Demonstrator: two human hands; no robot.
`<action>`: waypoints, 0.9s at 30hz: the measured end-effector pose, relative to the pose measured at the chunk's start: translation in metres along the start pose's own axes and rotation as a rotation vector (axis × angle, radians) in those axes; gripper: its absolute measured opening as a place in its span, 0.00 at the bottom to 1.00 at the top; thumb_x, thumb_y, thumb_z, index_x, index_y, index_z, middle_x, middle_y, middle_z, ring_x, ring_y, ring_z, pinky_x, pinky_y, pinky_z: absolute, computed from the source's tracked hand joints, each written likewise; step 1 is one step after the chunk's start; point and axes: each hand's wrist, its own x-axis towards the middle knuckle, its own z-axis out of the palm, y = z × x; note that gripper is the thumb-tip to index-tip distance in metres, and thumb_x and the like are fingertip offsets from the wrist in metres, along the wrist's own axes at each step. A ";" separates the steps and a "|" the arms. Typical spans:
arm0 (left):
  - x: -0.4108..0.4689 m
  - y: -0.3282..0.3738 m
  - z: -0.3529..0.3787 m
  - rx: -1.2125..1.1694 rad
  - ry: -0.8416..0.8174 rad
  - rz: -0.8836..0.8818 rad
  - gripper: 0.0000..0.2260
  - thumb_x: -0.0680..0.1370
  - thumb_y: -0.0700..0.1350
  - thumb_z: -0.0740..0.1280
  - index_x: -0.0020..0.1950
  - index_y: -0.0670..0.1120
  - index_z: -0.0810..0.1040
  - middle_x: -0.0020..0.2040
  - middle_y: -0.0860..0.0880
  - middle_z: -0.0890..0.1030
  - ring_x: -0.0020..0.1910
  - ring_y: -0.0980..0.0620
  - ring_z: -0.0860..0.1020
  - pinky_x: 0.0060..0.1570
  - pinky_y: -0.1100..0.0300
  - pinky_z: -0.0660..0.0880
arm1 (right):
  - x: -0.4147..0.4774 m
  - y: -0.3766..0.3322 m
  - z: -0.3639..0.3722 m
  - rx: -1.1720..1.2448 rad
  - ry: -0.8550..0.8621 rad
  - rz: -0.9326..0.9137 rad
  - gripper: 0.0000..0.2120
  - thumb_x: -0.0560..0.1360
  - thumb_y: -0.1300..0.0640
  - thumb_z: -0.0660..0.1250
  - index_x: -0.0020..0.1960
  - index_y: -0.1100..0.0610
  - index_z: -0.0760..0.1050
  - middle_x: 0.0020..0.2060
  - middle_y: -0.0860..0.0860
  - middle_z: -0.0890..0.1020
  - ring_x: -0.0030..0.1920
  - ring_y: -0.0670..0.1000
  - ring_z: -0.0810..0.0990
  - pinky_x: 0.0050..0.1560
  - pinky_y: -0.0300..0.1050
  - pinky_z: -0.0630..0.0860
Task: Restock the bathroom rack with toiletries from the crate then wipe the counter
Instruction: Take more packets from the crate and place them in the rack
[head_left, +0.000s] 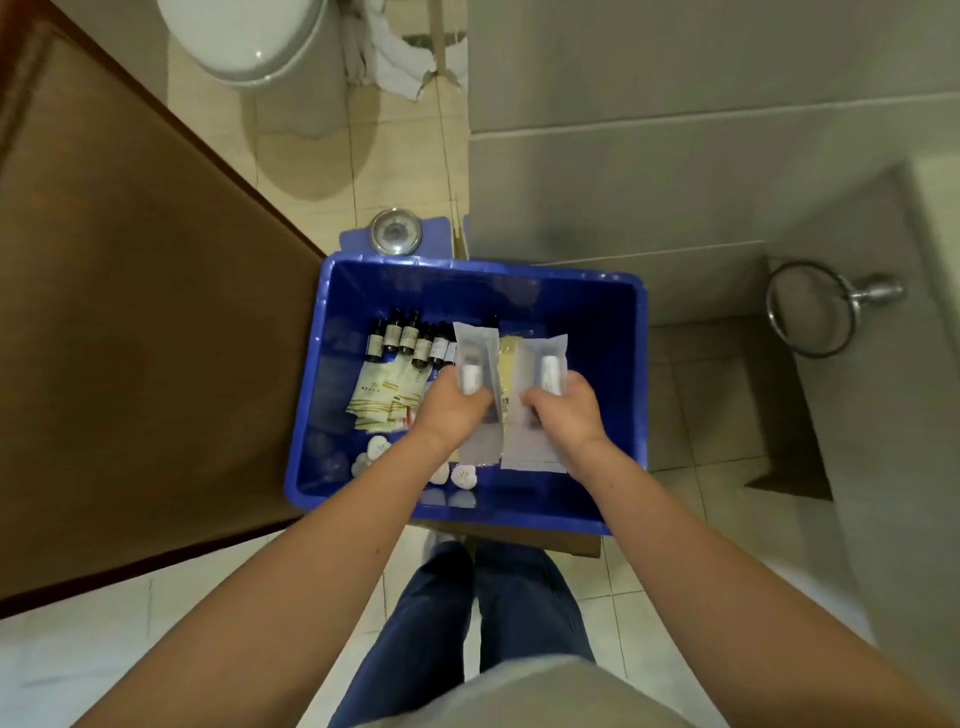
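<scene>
Step in hand, by judgement: lifting toiletries out of the blue crate for the rack. Early in the task, plenty left inside. Noted left hand clamped round a frosted packet, white tube showing through the film. Noted right hand clamped round a second frosted packet of the same kind. Hands side by side near the crate's centre, close but not touching, packet ends pointing toward 12 o'clock. To do well: lift straight up, clear the rim at 3 o'clock, and keep the grip on the stiff tube rather than the slack film. Avoid dragging out the yellowish packet lodged between the two. Film probably slippery, so squeeze lightly but firmly. Crate contents: row of small dark bottles standing at 10 to 11 o'clock. Fan of cream sachets lying at 9 o'clock, just nearer than the bottles. Small white wrapped rounds at 7 o'clock by the near wall, partly hidden by the left forearm. Cannot tell what lies under the hands. Outside the crate: dial scale just beyond it at 12 o'clock, towel ring on the wall at 3 o'clock. Rack not in view.
</scene>
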 end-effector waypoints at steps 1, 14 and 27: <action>-0.009 0.007 -0.002 0.010 -0.017 0.017 0.12 0.76 0.43 0.66 0.59 0.42 0.74 0.52 0.40 0.80 0.52 0.41 0.79 0.53 0.45 0.77 | -0.011 -0.006 -0.004 0.014 0.006 -0.011 0.09 0.71 0.64 0.66 0.51 0.60 0.72 0.42 0.56 0.79 0.40 0.53 0.78 0.39 0.50 0.78; -0.100 0.063 0.003 0.231 -0.146 0.332 0.08 0.78 0.46 0.65 0.57 0.48 0.71 0.45 0.51 0.75 0.39 0.55 0.74 0.33 0.61 0.69 | -0.131 -0.008 -0.071 0.298 0.195 -0.090 0.14 0.71 0.65 0.67 0.54 0.54 0.71 0.50 0.58 0.79 0.50 0.58 0.81 0.52 0.58 0.81; -0.197 0.109 0.095 0.274 -0.461 0.619 0.07 0.80 0.47 0.65 0.57 0.51 0.71 0.49 0.52 0.78 0.47 0.55 0.78 0.42 0.60 0.75 | -0.230 0.045 -0.171 0.549 0.567 -0.208 0.15 0.73 0.58 0.70 0.58 0.52 0.72 0.49 0.51 0.79 0.49 0.52 0.80 0.44 0.46 0.79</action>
